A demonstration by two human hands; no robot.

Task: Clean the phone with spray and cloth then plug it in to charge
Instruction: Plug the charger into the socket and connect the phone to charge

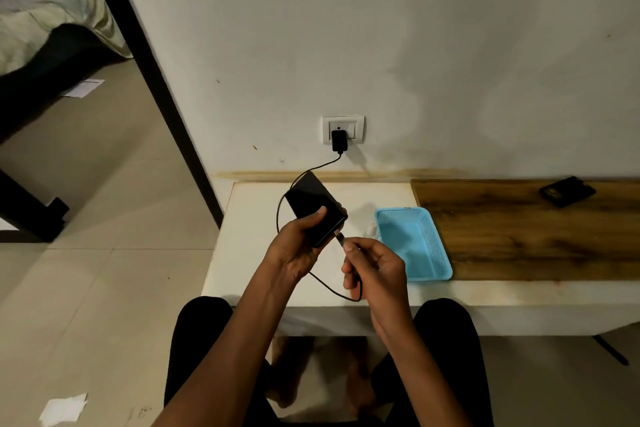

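- Black and flat, the phone (313, 206) is held above the near left part of a white table (242, 253), tilted with its far end pointing toward the wall.
- Left hand (298, 246) grips the phone's lower end: the thumb lies across the top face, and the other fingers curl around the underside, mostly hidden.
- Right hand (375, 265) pinches the cable plug (341, 238) between thumb and forefinger; the remaining fingers are curled loosely into the palm.
- The plug's small metal tip sits just at the phone's bottom edge; whether it is inside the port cannot be told.
- A thin black charging cable (294, 184) loops from the right hand under the left wrist, arcs round the left side of the phone, and rises to a black charger (339, 140).
- The charger is plugged into a white wall socket (343, 129) on a pale, matt wall.
- A light blue plastic basket (415, 243), rectangular with perforated mesh sides, sits on the table just right of the hands.
- Right of the basket, the tabletop surface is a brown wood-grain board (519, 229).
- A small dark flat object (567, 191) lies on that board near the wall, well apart from the hands; its identity is unclear.
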